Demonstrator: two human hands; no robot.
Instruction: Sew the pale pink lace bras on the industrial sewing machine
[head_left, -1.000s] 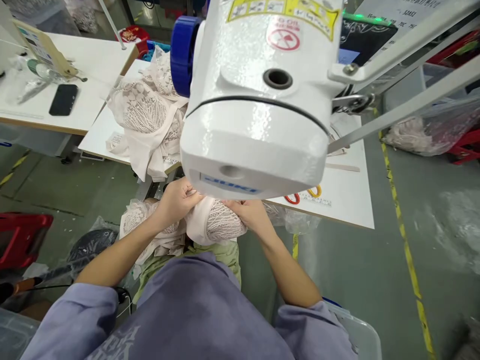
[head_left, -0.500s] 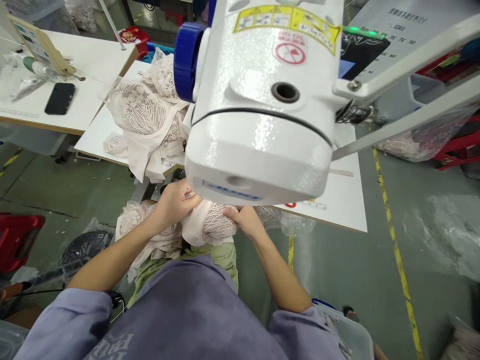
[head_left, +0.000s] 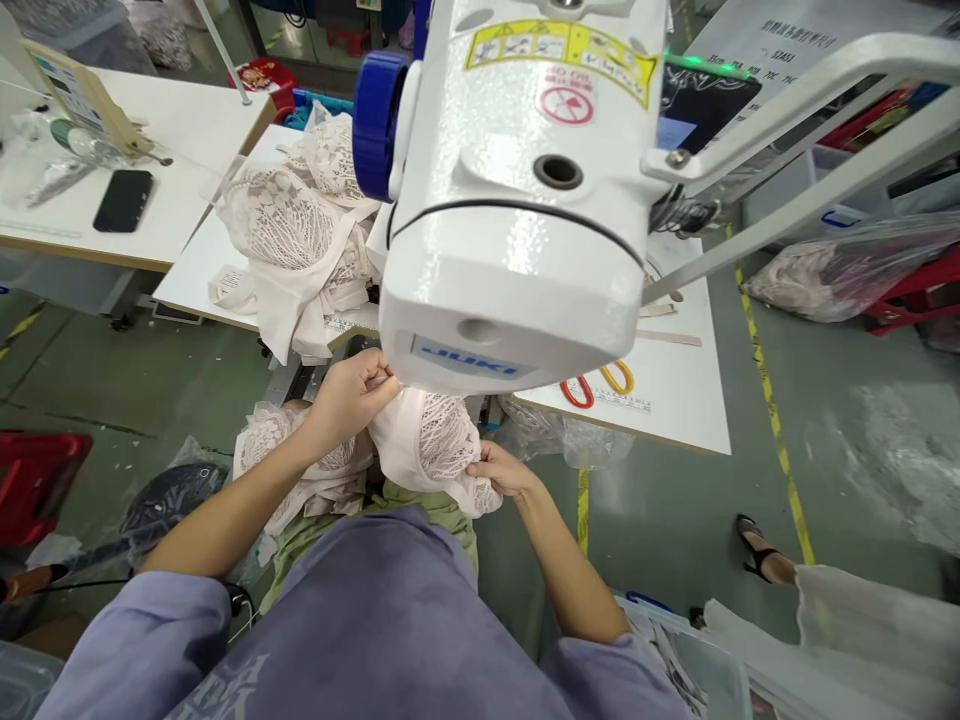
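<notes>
1. i saw the left hand (head_left: 351, 398) nearly closed, thumb and fingers pinching the pale lace garment (head_left: 447, 438) near its top.
2. the right hand (head_left: 505, 472) was curled, fingers gripping the garment's lower right edge.
3. the garment sat between them, just below the white sewing machine (head_left: 517, 270).

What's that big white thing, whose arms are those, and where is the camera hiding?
The camera is worn on a person's head, so you look down past their own purple shirt. There's no robot here, just two bare hands. The big white thing looks like a sewing machine. In front of it, the left hand pinches a lacy cloth near its top, and the right hand holds its lower side. On the white table are a lacy pile and a red ring and yellow ring, perhaps scissor handles.
</notes>
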